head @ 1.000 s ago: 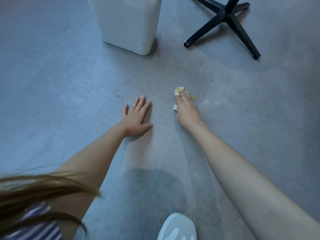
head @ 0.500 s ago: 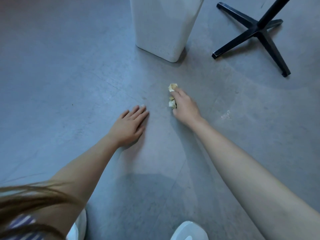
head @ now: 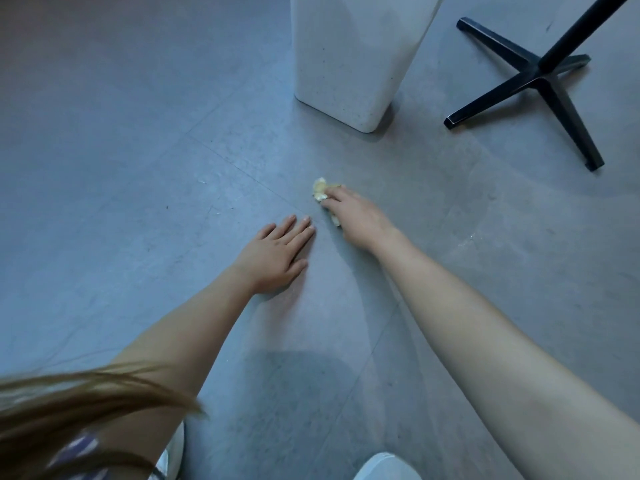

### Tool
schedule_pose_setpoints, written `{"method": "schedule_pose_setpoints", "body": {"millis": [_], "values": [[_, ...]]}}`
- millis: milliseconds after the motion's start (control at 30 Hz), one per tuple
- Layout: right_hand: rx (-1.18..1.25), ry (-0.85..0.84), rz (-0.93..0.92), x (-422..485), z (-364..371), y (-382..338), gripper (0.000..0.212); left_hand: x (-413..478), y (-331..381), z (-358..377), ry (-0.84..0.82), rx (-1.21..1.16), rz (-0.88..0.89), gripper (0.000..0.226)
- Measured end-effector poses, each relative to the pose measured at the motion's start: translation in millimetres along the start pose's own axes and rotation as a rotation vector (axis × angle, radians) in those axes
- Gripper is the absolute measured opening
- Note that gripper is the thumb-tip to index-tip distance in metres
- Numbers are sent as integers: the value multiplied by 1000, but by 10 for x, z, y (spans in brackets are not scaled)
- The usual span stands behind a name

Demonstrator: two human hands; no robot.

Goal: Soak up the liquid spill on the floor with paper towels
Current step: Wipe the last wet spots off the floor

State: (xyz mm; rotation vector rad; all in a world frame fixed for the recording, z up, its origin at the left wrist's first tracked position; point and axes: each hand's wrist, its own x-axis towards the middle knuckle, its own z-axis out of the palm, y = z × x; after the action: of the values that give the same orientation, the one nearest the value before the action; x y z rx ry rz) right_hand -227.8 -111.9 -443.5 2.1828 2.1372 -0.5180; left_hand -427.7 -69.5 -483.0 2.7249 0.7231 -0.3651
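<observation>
Head view, from left to right: loose brown hair (head: 86, 403) hangs across the lower left corner over a bit of striped cloth (head: 78, 448). The left hand (head: 277, 252) lies palm down on the grey floor (head: 104, 168), its fingers straight and close together, holding nothing. Just right of its fingertips sits a crumpled, yellow-stained paper towel (head: 320, 189), pressed to the floor under the right hand (head: 356, 220), whose fingers are curled over the wad so that only its ends stick out. Beyond the hands stands a white speckled bin (head: 349, 64). Faint pale flecks (head: 467, 240) mark the floor to the right of the right wrist. A black cross-shaped stand base (head: 540, 77) sits at the far right. A white shoe (head: 384, 467) pokes in at the bottom edge.
</observation>
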Motion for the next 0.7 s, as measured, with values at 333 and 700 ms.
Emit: {"method": "schedule_pose_setpoints", "body": {"millis": [333, 700], "values": [[124, 203, 302, -273, 120, 322, 62, -11, 36, 3, -12, -70, -34, 62], [152, 203, 599, -1335, 341, 744, 67, -28, 173, -26, 19, -73, -107, 62]]}}
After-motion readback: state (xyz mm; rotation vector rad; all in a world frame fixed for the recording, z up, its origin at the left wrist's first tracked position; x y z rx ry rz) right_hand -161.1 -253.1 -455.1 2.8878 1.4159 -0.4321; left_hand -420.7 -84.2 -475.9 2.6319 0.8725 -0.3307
